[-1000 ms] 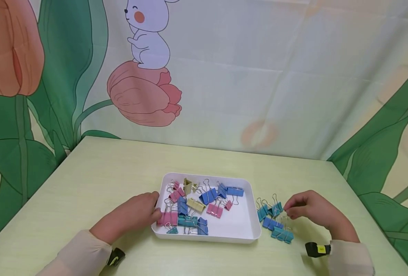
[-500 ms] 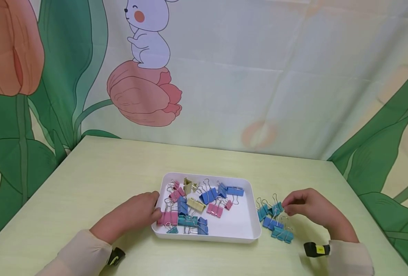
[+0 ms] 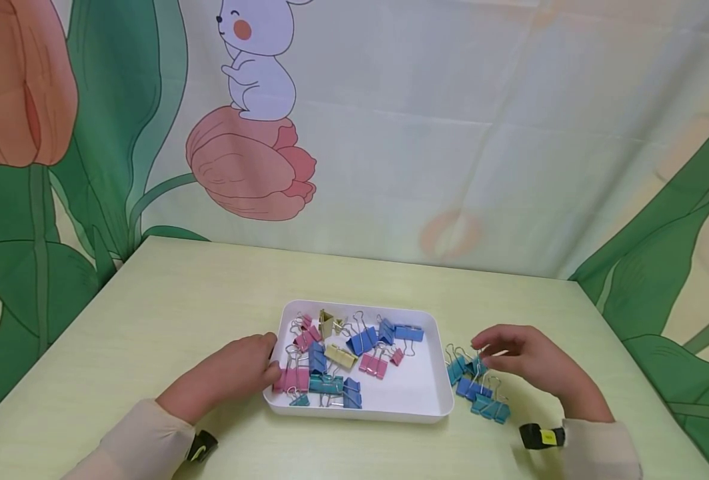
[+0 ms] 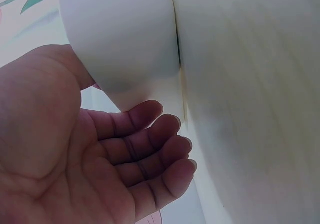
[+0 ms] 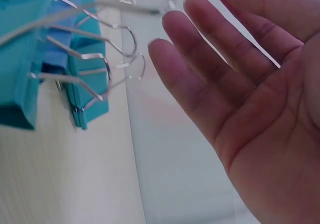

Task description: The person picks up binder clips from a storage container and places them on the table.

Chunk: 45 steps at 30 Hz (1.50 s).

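Left hand: mine point(image 3: 237, 370) holds the left end of the white tray point(image 3: 423, 393), thumb hooked over the rim, the four fingers loosely bent and side by side outside the end wall.
Right hand: mine point(image 3: 528, 357) is at the loose heap, thumb and forefinger about the upper teal clip point(image 3: 476, 367); whether they pinch it I cannot tell. In the right wrist view my other three fingers are extended, their tips slightly apart, near the wire handles.
Loose heap: just beyond the tray's right end; besides the upper teal clip, a left teal clip point(image 3: 456, 369) nearest the tray, a blue clip point(image 3: 473, 389) and a front teal clip point(image 3: 490, 409).
Tray contents: binder clips in pink, yellow, blue and teal; a large pink clip point(image 3: 294, 381) lies by my left thumb, a yellow clip point(image 3: 340, 357) near the middle, a blue clip lying flat point(image 3: 409, 333) toward the far right corner.
Support: pale table point(image 3: 354, 450).
Background: cloth point(image 3: 390, 153) printed with a rabbit on a pink tulip.
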Each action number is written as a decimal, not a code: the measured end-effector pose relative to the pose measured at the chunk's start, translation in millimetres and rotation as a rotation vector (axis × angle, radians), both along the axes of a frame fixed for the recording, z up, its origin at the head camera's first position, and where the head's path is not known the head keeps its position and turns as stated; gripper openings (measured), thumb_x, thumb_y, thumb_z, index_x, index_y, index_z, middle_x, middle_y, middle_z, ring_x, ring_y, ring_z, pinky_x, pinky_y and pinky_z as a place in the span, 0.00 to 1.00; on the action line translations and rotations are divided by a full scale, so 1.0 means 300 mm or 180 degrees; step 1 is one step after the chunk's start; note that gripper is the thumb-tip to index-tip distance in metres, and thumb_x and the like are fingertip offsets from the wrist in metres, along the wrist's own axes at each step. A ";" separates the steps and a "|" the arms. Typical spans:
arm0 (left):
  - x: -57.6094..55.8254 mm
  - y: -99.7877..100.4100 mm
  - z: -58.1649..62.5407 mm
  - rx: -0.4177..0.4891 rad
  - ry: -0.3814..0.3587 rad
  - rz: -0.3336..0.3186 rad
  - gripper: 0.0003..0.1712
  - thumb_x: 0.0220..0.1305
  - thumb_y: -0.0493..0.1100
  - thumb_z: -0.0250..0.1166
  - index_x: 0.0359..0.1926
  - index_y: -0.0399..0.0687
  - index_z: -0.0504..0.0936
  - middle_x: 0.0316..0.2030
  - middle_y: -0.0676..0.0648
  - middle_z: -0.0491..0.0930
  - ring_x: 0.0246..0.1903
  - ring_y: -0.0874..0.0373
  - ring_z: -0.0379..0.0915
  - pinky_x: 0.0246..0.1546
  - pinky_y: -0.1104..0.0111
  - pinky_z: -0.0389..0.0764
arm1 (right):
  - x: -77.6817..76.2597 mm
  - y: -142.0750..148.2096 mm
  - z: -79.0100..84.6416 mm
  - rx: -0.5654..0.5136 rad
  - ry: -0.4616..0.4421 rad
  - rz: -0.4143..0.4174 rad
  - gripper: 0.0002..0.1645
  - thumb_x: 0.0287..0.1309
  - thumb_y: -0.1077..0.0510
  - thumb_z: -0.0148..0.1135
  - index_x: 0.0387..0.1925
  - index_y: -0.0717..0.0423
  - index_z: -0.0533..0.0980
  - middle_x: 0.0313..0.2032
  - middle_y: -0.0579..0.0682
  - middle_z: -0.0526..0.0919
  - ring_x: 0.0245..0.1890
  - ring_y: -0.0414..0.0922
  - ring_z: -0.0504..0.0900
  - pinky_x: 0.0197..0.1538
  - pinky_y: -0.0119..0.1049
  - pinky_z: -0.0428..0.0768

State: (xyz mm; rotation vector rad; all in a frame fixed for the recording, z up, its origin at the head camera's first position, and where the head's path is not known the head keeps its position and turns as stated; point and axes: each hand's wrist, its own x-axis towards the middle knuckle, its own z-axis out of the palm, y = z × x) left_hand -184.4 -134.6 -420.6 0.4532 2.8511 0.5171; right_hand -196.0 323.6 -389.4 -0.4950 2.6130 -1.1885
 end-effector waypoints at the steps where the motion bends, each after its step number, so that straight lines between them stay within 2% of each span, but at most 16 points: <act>1: 0.001 0.000 0.000 0.0002 0.0004 -0.0005 0.16 0.60 0.45 0.58 0.43 0.38 0.72 0.27 0.48 0.70 0.28 0.56 0.67 0.33 0.65 0.70 | 0.000 -0.006 -0.001 -0.0024 -0.0009 0.0039 0.16 0.58 0.54 0.65 0.49 0.47 0.79 0.52 0.57 0.80 0.47 0.45 0.83 0.47 0.32 0.81; 7: 0.005 -0.002 0.002 0.0042 0.0025 -0.0041 0.16 0.59 0.45 0.58 0.43 0.38 0.72 0.27 0.48 0.70 0.28 0.57 0.67 0.32 0.64 0.69 | 0.006 -0.043 -0.002 -0.0147 -0.0014 0.0205 0.19 0.58 0.56 0.65 0.51 0.53 0.78 0.53 0.63 0.79 0.48 0.55 0.82 0.46 0.32 0.82; 13: 0.004 -0.003 -0.001 0.0019 0.0043 -0.0043 0.16 0.59 0.45 0.58 0.43 0.37 0.72 0.27 0.48 0.70 0.28 0.56 0.67 0.32 0.64 0.70 | 0.009 -0.075 -0.005 -0.0184 0.0012 0.0225 0.21 0.57 0.58 0.66 0.52 0.58 0.77 0.52 0.62 0.79 0.45 0.46 0.83 0.46 0.32 0.82; 15: 0.002 -0.003 -0.002 0.0005 0.0042 -0.0035 0.16 0.60 0.45 0.57 0.43 0.37 0.72 0.26 0.48 0.70 0.28 0.56 0.67 0.32 0.65 0.69 | 0.010 -0.085 -0.007 -0.0176 0.0038 0.0230 0.20 0.57 0.57 0.66 0.51 0.56 0.78 0.52 0.61 0.80 0.45 0.43 0.83 0.46 0.32 0.82; 22: 0.004 -0.001 0.003 0.0008 -0.0003 -0.0004 0.16 0.60 0.45 0.58 0.43 0.37 0.72 0.27 0.48 0.70 0.28 0.56 0.67 0.32 0.65 0.70 | 0.014 -0.112 -0.010 -0.0245 0.0126 0.0224 0.16 0.56 0.57 0.67 0.48 0.50 0.79 0.49 0.61 0.80 0.44 0.44 0.83 0.46 0.32 0.82; 26: 0.006 -0.001 0.006 0.0007 -0.0003 -0.0013 0.15 0.59 0.44 0.58 0.43 0.38 0.72 0.26 0.47 0.70 0.28 0.56 0.67 0.32 0.65 0.69 | 0.017 -0.125 -0.011 -0.0281 0.0253 0.0215 0.16 0.56 0.58 0.66 0.47 0.55 0.79 0.48 0.61 0.80 0.44 0.43 0.83 0.46 0.32 0.82; 30: 0.006 -0.002 0.005 0.0005 0.0018 -0.0032 0.15 0.60 0.44 0.58 0.42 0.38 0.72 0.26 0.47 0.69 0.28 0.56 0.66 0.32 0.64 0.69 | 0.020 -0.139 -0.013 -0.0310 0.0336 0.0212 0.16 0.56 0.59 0.66 0.47 0.58 0.79 0.46 0.57 0.81 0.44 0.42 0.83 0.47 0.31 0.81; 37: 0.003 -0.001 0.004 -0.0026 -0.0012 -0.0020 0.17 0.60 0.45 0.58 0.45 0.36 0.72 0.27 0.47 0.70 0.29 0.56 0.67 0.33 0.65 0.70 | 0.018 -0.158 -0.028 -0.0347 0.0467 0.0210 0.16 0.56 0.57 0.68 0.46 0.55 0.80 0.44 0.51 0.82 0.43 0.42 0.83 0.48 0.30 0.81; 43: 0.004 0.000 0.007 0.0002 -0.0035 -0.0015 0.17 0.59 0.45 0.58 0.44 0.37 0.72 0.28 0.47 0.70 0.29 0.56 0.67 0.33 0.64 0.70 | 0.017 -0.180 -0.040 -0.0408 0.0546 0.0281 0.13 0.55 0.56 0.68 0.44 0.46 0.80 0.45 0.56 0.82 0.43 0.42 0.83 0.49 0.31 0.81; 45: 0.003 0.001 0.007 0.0004 -0.0041 -0.0007 0.16 0.59 0.45 0.59 0.44 0.38 0.72 0.28 0.47 0.70 0.29 0.56 0.67 0.33 0.64 0.70 | 0.019 -0.190 -0.040 -0.0465 0.0593 0.0330 0.13 0.55 0.57 0.68 0.44 0.46 0.80 0.45 0.56 0.82 0.42 0.42 0.84 0.48 0.32 0.81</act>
